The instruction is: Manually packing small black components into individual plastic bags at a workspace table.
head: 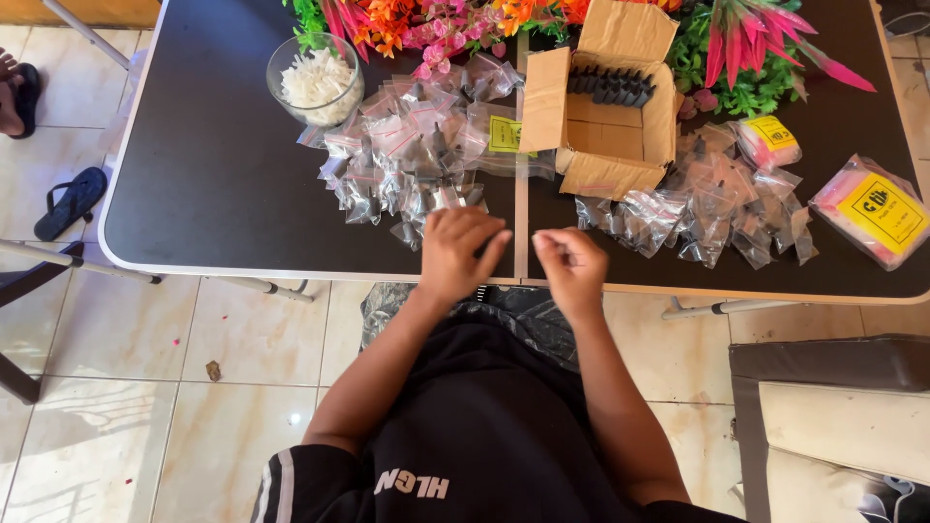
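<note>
Left hand point(455, 250) and right hand point(572, 263) at table edge point(291, 273), fingers curled, possibly pinching small clear bag; contents hidden. Bag pile point(407, 160) just ahead. Risk: loose grip drops piece to floor.

Dark table point(213, 174) w/ pale rim, seam down the middle, on a tiled floor point(194, 339). On it: glass bowl point(315, 77) of white bits at back left, a heap of small clear bags point(407, 155) beside it, open box point(605, 102) mid-back, 2nd bag heap point(697, 208) to its right, pink packs w/ yellow labels point(872, 211) far right, fake flowers point(542, 19) along the back edge. Both hands point(460, 254) rest at the front edge.
</note>
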